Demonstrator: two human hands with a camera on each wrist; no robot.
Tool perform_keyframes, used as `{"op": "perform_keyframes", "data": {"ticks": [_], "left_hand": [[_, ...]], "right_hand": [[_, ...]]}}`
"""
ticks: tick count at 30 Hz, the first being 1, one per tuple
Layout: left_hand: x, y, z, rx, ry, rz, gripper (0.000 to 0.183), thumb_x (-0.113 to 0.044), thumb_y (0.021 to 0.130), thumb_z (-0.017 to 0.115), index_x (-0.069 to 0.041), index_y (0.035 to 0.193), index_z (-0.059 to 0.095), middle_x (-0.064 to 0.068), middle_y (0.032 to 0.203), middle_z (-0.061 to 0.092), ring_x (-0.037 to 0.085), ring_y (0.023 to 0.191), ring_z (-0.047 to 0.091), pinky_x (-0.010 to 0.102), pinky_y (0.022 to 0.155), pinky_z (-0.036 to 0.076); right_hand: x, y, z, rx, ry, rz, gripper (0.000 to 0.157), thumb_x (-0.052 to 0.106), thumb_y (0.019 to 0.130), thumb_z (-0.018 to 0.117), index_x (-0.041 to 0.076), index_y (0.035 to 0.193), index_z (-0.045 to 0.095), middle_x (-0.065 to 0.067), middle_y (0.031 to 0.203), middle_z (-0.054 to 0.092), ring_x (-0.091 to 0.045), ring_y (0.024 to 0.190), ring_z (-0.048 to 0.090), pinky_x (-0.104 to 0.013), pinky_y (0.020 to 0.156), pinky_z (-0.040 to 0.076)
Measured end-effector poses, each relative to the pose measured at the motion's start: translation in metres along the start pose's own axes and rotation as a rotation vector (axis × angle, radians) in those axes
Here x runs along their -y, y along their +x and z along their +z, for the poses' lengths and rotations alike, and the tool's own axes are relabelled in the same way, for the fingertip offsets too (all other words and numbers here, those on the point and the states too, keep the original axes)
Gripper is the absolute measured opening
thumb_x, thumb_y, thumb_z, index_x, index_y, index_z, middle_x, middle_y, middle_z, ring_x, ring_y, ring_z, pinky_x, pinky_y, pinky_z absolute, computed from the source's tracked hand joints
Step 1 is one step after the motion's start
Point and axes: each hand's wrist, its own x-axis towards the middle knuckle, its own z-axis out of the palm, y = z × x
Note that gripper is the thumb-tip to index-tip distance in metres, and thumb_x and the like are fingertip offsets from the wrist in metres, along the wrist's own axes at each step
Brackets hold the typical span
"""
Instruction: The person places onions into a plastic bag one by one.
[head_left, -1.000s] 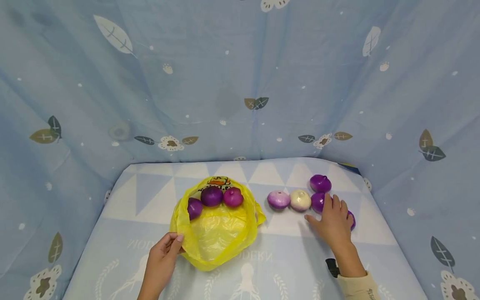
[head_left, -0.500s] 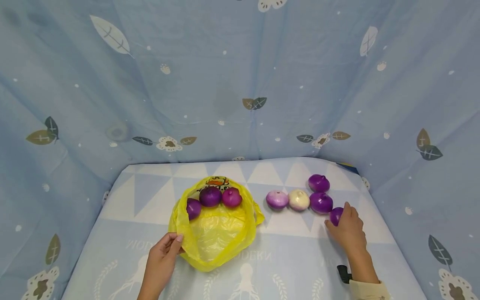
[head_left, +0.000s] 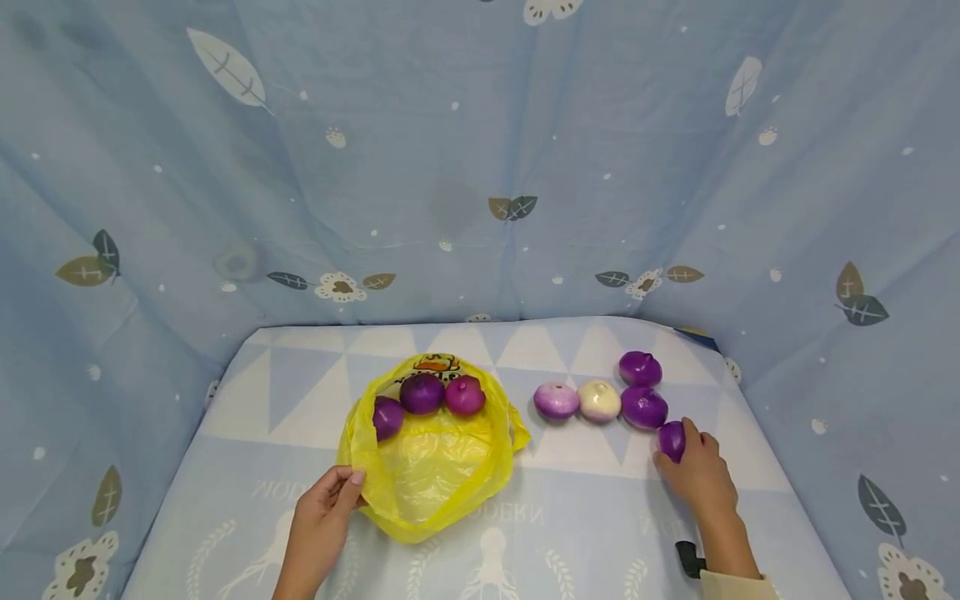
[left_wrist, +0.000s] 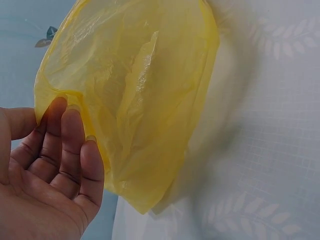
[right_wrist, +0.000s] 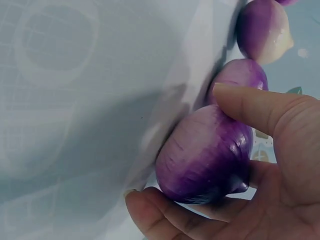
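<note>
My left hand pinches the near-left rim of a yellow plastic bag, whose mouth gapes upward. Inside lie a dark purple onion, a magenta onion and another purple onion partly behind the rim. In the left wrist view, thumb and fingertips hold the bag's thin edge. At the right, my right hand has its thumb and fingers curled around a purple onion on the table. Its thumb lies across the top side in the right wrist view, and the pointed end faces the palm.
Left of the gripped onion, a purple onion, a whitish onion and a pale purple onion form a row. One more purple onion sits behind. A patterned blue curtain closes off the table at the back and sides.
My right hand has moved right and nearer, from over the onion row to the rightmost purple onion, and its fingers have closed around it. The left hand stays on the bag rim.
</note>
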Motion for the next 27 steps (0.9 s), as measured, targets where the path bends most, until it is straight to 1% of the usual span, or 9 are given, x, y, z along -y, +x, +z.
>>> {"op": "perform_keyframes", "data": {"ticks": [3,7,9,11,15,20,23,27], "left_hand": [[0.001,0.0,-0.001,0.0,-0.005,0.003,0.043,-0.043,0.109,0.057,-0.002,0.118,0.066,0.008,0.108,0.073,0.018,0.094,0.071,0.036,0.088,0.061],[0.001,0.0,-0.001,-0.013,-0.004,0.007,0.042,-0.043,0.109,0.057,-0.003,0.117,0.066,0.008,0.109,0.073,0.016,0.093,0.07,0.034,0.087,0.061],[0.0,0.0,-0.002,-0.027,-0.006,0.006,0.042,-0.043,0.109,0.057,-0.002,0.117,0.066,0.009,0.11,0.072,0.015,0.093,0.07,0.033,0.087,0.061],[0.0,0.0,-0.002,-0.045,-0.001,0.005,0.043,-0.044,0.109,0.056,-0.003,0.117,0.066,0.009,0.111,0.072,0.013,0.093,0.07,0.031,0.086,0.061],[0.0,-0.001,-0.003,-0.091,0.001,0.017,0.044,-0.044,0.109,0.055,-0.002,0.118,0.066,0.009,0.11,0.072,0.011,0.09,0.069,0.028,0.083,0.061],[0.001,-0.001,-0.002,-0.158,-0.035,0.052,0.039,-0.038,0.11,0.057,-0.001,0.117,0.067,0.01,0.106,0.072,0.009,0.084,0.069,0.025,0.079,0.06],[0.002,-0.001,-0.001,-0.169,-0.049,0.061,0.038,-0.036,0.11,0.057,0.0,0.117,0.067,0.01,0.105,0.072,0.008,0.083,0.069,0.025,0.079,0.061],[0.002,-0.001,0.0,-0.169,-0.05,0.055,0.038,-0.035,0.11,0.057,0.0,0.117,0.066,0.011,0.106,0.072,0.008,0.084,0.069,0.025,0.079,0.061]], "right_hand": [[0.0,-0.001,0.0,0.019,-0.008,-0.003,0.088,0.037,0.099,0.066,-0.006,0.161,0.019,-0.048,0.149,0.025,-0.071,0.127,0.039,-0.082,0.094,0.043],[0.002,-0.003,-0.002,0.061,-0.006,-0.013,0.093,0.041,0.102,0.06,-0.008,0.162,0.008,-0.05,0.149,0.02,-0.073,0.128,0.036,-0.083,0.094,0.042],[0.002,-0.005,-0.004,0.074,-0.004,-0.018,0.092,0.04,0.104,0.056,-0.01,0.161,0.003,-0.051,0.148,0.018,-0.074,0.127,0.036,-0.083,0.094,0.042],[0.002,-0.007,-0.004,0.076,-0.005,-0.022,0.09,0.037,0.104,0.053,-0.011,0.16,0.002,-0.051,0.147,0.018,-0.074,0.125,0.037,-0.083,0.093,0.043],[0.003,-0.009,-0.003,0.052,0.004,-0.019,0.082,0.029,0.102,0.053,-0.01,0.16,0.01,-0.05,0.146,0.021,-0.073,0.124,0.041,-0.082,0.092,0.044],[0.006,-0.01,-0.002,0.027,0.008,-0.016,0.081,0.029,0.099,0.061,-0.005,0.159,0.02,-0.049,0.143,0.025,-0.071,0.12,0.046,-0.081,0.09,0.047],[0.008,-0.012,-0.002,0.022,0.007,-0.014,0.083,0.032,0.098,0.067,-0.005,0.158,0.022,-0.049,0.139,0.026,-0.07,0.116,0.049,-0.079,0.088,0.049],[0.01,-0.015,-0.002,0.021,0.014,0.003,0.086,0.035,0.097,0.07,-0.006,0.157,0.024,-0.049,0.134,0.027,-0.068,0.113,0.051,-0.079,0.088,0.049]]}}
